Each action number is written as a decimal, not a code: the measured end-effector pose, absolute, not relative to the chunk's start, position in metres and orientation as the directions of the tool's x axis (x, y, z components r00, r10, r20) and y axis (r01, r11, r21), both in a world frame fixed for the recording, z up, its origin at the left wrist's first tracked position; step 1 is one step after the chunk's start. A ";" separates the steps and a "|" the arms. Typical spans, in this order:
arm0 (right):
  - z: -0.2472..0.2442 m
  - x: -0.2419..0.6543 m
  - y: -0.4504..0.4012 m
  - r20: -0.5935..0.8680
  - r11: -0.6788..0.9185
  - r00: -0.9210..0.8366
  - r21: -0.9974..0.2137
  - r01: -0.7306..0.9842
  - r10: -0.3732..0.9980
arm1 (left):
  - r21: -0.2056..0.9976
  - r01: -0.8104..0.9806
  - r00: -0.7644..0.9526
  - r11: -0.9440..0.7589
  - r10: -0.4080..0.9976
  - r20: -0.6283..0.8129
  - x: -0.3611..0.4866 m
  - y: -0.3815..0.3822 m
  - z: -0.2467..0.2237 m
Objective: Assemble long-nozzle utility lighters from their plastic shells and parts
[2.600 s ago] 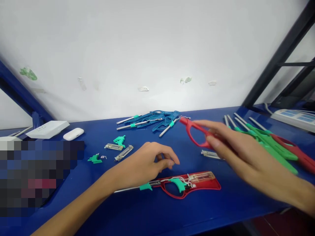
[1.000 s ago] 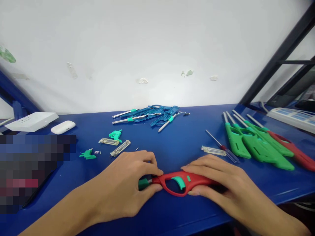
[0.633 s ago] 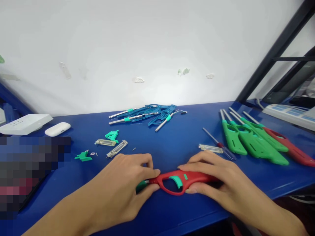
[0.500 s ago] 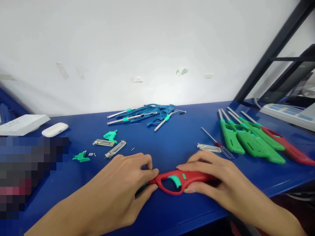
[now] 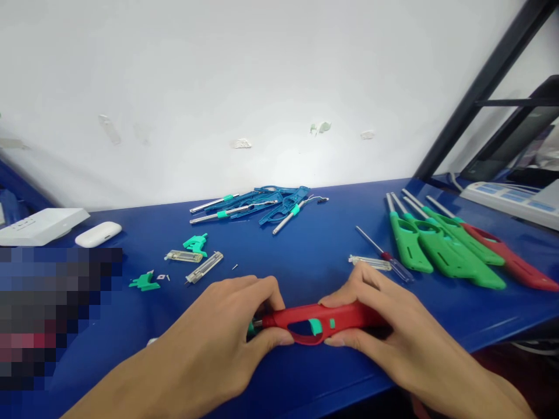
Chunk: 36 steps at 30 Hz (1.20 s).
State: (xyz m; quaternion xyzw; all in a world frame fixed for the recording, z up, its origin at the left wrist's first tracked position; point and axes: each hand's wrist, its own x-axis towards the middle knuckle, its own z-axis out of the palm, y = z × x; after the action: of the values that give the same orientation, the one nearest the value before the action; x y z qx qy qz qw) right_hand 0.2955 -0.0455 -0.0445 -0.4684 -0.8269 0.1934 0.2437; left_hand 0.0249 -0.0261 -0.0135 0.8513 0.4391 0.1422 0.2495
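Both hands grip a red lighter casing (image 5: 305, 317) above the front of the blue table. My left hand (image 5: 236, 331) pinches its narrow end, where a bit of metal and green shows beneath the fingers. My right hand (image 5: 379, 320) is closed round the handle end, thumb below and fingers above. A green trigger (image 5: 314, 326) shows inside the casing's loop. Beyond my left hand lie two clear tanks (image 5: 204, 267) and two green plastic pieces (image 5: 145, 281). A screwdriver (image 5: 395, 266) and another clear tank (image 5: 370, 263) rest beyond my right hand.
Blue casing halves and metal tubes (image 5: 283, 205) are piled near the wall. Several green lighters (image 5: 445, 250) and a red one (image 5: 519, 265) lie at the right, before a power strip (image 5: 515, 201). A white case (image 5: 98, 234) sits at the left.
The red casing has rolled in my hands, so its loop looks narrower and less of the trigger shows. My left fingers have shifted slightly right along it.
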 end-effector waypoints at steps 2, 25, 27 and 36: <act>-0.046 0.296 -0.046 0.272 0.512 -0.436 -0.527 0.678 0.858 | 0.531 0.667 0.573 -0.522 0.815 0.082 0.025 -0.029 -0.014; -0.049 0.288 -0.055 0.549 0.735 -0.517 -0.313 0.601 0.656 | 0.006 0.530 0.748 -0.848 0.470 0.469 0.036 -0.031 -0.025; -0.049 0.287 -0.055 0.551 0.731 -0.504 -0.340 0.592 0.665 | 0.009 0.524 0.744 -0.852 0.462 0.483 0.035 -0.031 -0.023; -0.042 0.297 -0.053 0.530 0.674 -0.434 -0.437 0.596 0.728 | -0.041 0.511 0.688 -0.858 0.380 0.619 0.032 -0.026 -0.016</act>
State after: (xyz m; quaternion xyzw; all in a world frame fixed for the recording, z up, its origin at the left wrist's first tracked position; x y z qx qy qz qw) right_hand 0.2974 -0.0533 -0.0419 -0.3933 -0.8418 0.0921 0.3581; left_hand 0.0324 -0.0258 -0.0163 0.9125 0.2441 0.3107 -0.1058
